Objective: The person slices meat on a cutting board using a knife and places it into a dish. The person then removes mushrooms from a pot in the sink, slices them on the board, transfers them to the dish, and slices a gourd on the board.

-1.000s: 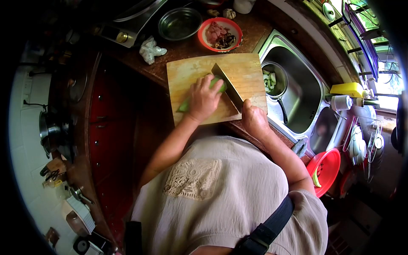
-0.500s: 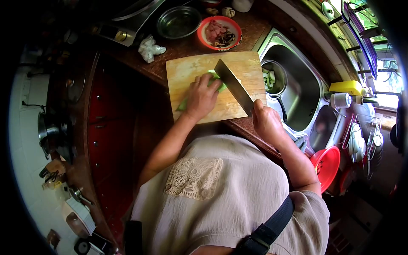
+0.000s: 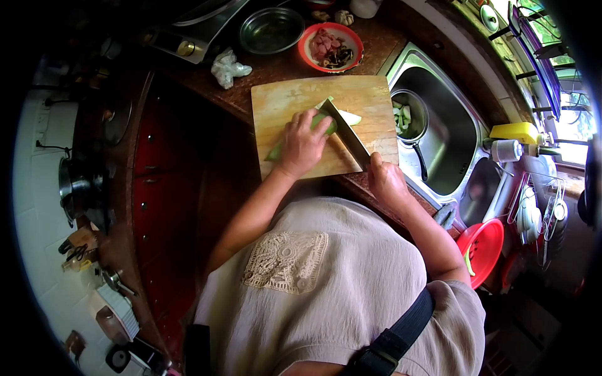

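On the wooden cutting board [image 3: 276,97] lies a long green vegetable [image 3: 274,152], gourd-like, its exact kind unclear. My left hand [image 3: 303,145] is closed over it and hides its middle part. In my right hand [image 3: 387,180] is the handle of a cleaver [image 3: 350,136], wrapped by the fingers. The blade is lowered at the vegetable's far end, just right of my left fingers. A pale cut piece [image 3: 351,118] rests on the board beyond the blade.
Right of the board, a small pot [image 3: 427,119] with cut green pieces stands in the steel sink [image 3: 454,160]. Behind the board are a red-rimmed bowl [image 3: 359,56] of meat, a metal basin [image 3: 244,37] and a plastic bag [image 3: 227,67]. A red basin [image 3: 492,250] is at right.
The cleaver has come down from its raised position to the vegetable. A pale cut piece now shows beyond the blade. The whole view has shifted slightly.
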Demonstrator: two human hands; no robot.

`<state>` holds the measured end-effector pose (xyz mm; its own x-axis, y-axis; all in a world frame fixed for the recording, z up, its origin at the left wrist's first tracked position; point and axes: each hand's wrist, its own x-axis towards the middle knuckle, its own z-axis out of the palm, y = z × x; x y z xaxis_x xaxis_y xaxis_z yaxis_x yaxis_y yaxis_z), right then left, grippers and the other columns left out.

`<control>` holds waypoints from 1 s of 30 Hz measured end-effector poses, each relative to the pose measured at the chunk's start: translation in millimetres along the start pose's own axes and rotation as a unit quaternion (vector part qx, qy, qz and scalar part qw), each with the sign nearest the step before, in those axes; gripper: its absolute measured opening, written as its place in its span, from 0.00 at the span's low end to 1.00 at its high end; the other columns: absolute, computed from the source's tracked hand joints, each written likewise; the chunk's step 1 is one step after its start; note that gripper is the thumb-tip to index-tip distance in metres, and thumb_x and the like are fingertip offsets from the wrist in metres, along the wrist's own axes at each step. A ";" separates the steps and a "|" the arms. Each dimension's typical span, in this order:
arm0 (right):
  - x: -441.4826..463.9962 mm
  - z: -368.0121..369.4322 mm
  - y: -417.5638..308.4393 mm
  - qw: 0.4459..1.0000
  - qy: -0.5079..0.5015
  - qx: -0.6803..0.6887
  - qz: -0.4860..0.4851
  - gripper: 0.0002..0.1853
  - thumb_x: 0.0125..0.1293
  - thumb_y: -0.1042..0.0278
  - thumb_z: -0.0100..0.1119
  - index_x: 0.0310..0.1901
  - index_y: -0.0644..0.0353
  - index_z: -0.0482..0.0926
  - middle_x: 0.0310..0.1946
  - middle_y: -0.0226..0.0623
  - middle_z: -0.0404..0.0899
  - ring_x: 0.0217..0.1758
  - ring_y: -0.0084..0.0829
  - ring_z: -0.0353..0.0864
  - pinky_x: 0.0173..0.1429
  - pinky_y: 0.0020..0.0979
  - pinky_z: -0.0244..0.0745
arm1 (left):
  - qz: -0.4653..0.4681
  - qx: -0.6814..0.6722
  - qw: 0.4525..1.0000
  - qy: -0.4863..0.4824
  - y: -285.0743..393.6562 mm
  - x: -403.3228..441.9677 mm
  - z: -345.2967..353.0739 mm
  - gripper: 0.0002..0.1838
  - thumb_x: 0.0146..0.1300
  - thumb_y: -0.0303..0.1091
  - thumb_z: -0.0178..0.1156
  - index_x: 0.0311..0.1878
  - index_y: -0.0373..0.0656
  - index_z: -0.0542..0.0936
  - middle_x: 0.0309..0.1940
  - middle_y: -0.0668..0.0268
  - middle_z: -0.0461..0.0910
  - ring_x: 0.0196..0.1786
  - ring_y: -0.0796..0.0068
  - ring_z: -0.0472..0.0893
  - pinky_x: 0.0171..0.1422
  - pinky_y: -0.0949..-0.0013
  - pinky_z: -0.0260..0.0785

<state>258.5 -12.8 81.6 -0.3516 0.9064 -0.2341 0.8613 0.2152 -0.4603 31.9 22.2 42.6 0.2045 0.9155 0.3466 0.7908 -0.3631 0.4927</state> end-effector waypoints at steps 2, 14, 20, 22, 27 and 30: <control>-3.0 -0.1 2.8 1.000 -0.005 -0.008 0.005 0.08 0.66 0.72 0.53 0.38 0.64 0.65 0.21 0.59 0.76 0.29 0.62 0.77 0.34 0.57 0.70 | -0.001 0.004 1.000 -0.001 2.5 -1.8 0.7 0.21 0.53 0.31 0.66 0.53 0.50 0.77 0.53 0.59 0.72 0.55 0.55 0.73 0.54 0.54 0.68; -14.4 -14.6 9.5 1.000 -0.005 0.024 0.009 0.09 0.66 0.71 0.55 0.38 0.63 0.65 0.21 0.60 0.75 0.30 0.63 0.77 0.33 0.57 0.68 | 0.014 -0.005 1.000 0.013 2.4 -14.7 -6.6 0.25 0.50 0.26 0.67 0.55 0.45 0.77 0.55 0.55 0.71 0.55 0.51 0.73 0.59 0.54 0.67; -20.3 -43.4 -10.8 1.000 0.016 -0.001 -0.003 0.09 0.66 0.72 0.55 0.37 0.63 0.64 0.19 0.59 0.74 0.27 0.64 0.75 0.31 0.57 0.66 | 0.017 0.024 0.999 0.017 3.3 -11.9 -5.3 0.23 0.50 0.25 0.67 0.53 0.44 0.78 0.53 0.56 0.72 0.54 0.52 0.74 0.58 0.55 0.69; -21.4 -49.1 -15.3 1.000 0.000 -0.010 -0.004 0.09 0.67 0.72 0.55 0.37 0.62 0.64 0.18 0.59 0.73 0.27 0.64 0.75 0.31 0.57 0.66 | 0.013 0.025 0.999 0.017 4.8 -10.7 -6.0 0.22 0.51 0.25 0.66 0.52 0.44 0.79 0.52 0.56 0.72 0.54 0.52 0.74 0.58 0.56 0.69; -15.4 -47.7 -14.2 1.000 -0.019 0.006 -0.022 0.08 0.67 0.72 0.54 0.38 0.63 0.64 0.19 0.60 0.73 0.28 0.63 0.76 0.33 0.57 0.66 | 0.006 0.026 1.000 0.017 3.8 -12.1 -2.3 0.21 0.52 0.26 0.66 0.52 0.45 0.79 0.52 0.56 0.72 0.54 0.52 0.74 0.58 0.55 0.69; -2.6 -35.8 -11.0 0.999 -0.016 0.015 -0.032 0.08 0.67 0.71 0.53 0.39 0.63 0.65 0.20 0.59 0.74 0.29 0.63 0.76 0.35 0.57 0.67 | 0.001 0.014 1.000 0.016 4.3 -11.4 -3.5 0.21 0.52 0.26 0.66 0.52 0.45 0.79 0.52 0.56 0.72 0.54 0.52 0.73 0.58 0.55 0.69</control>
<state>263.1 -4.5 117.9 -0.4181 0.8787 -0.2303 0.8248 0.2610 -0.5015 31.0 9.6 43.5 0.1877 0.9087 0.3729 0.8063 -0.3594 0.4699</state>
